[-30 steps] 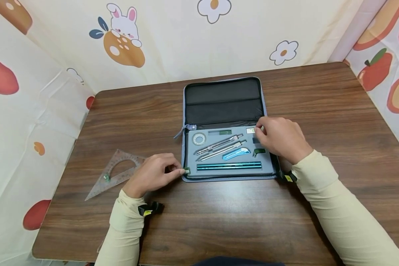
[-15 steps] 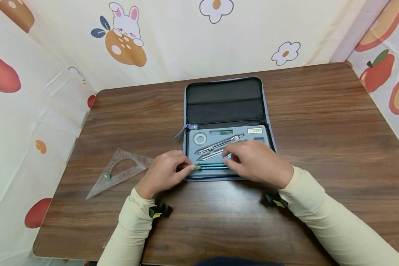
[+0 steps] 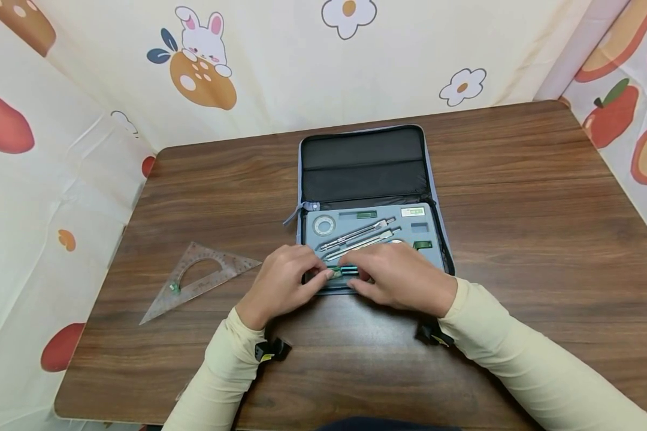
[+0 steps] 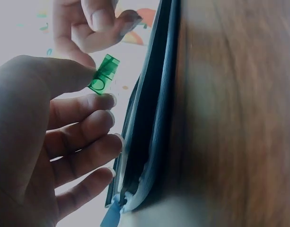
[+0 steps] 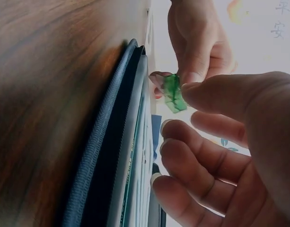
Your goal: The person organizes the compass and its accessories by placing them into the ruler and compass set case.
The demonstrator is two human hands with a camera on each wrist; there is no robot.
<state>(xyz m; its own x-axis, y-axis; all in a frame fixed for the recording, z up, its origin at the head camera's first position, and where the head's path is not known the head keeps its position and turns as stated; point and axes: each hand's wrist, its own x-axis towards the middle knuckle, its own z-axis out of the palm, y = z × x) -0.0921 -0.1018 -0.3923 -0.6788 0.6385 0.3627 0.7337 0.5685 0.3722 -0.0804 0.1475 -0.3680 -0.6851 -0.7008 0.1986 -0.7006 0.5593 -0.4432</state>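
Observation:
My left hand (image 3: 286, 281) pinches a small see-through green plastic piece (image 4: 105, 74) between thumb and index finger, its other fingers loosely bent. It is over the front left part of an open zip case (image 3: 445, 239). Close to its right, my right hand (image 3: 396, 272) hovers with bent, spread fingers, thumb tip right by the green piece in the right wrist view. Under the hands, dark shiny pencils (image 3: 350, 270) lie partly covered in the tray. Behind them are two metal compasses (image 3: 380, 223), a round ring-shaped template (image 3: 324, 225), a white eraser (image 3: 413, 212) and a green piece (image 3: 423, 245).
A clear set square (image 3: 196, 275) with a green knob lies on the wooden table (image 3: 517, 197), left of the case. The case's black lid (image 3: 363, 158) lies folded back toward the printed curtain (image 3: 291, 72). One tray slot (image 3: 419, 227) has nothing in it.
My left hand has moved right with the green piece, from the case's left edge to over the pencils. My right hand has come from the tray's back right corner forward and left, beside it.

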